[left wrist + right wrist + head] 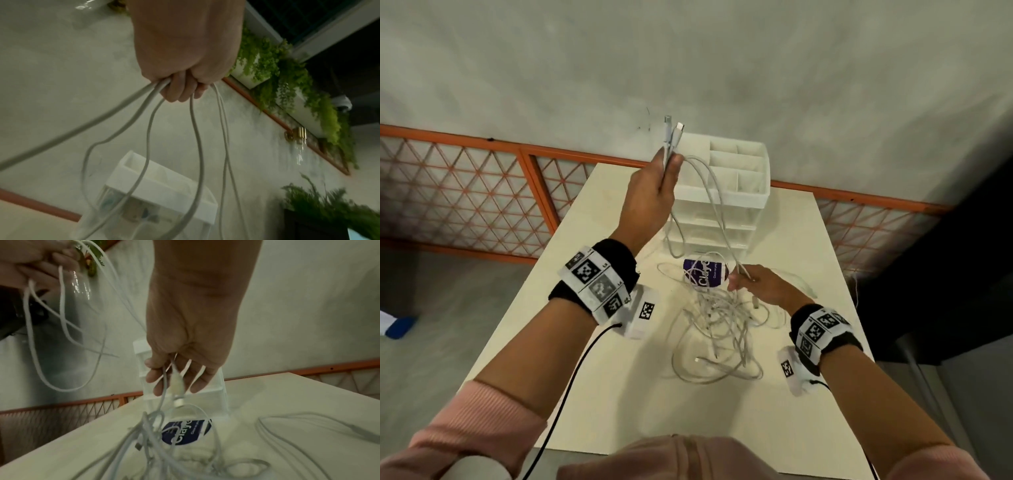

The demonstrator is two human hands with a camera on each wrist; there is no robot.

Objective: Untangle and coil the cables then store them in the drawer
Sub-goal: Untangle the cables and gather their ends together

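- The left hand [650,195] is raised in front of the white plastic drawer unit [726,192], fingers curled tight round several thin white charging cables [709,192], two plugs sticking up above the fist.
- The right hand [760,284], lower and just before the unit, pinches one cable near its plug.
- A tangled pile of white cables [722,329] lies on the cream table [592,394] before the unit, partly over a purple-and-white label [702,274].

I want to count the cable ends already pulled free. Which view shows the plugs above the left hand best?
The head view: two plugs stick up from the left hand. The left wrist view shows only cable strands under the curled fingers; the right wrist view shows no plugs there.
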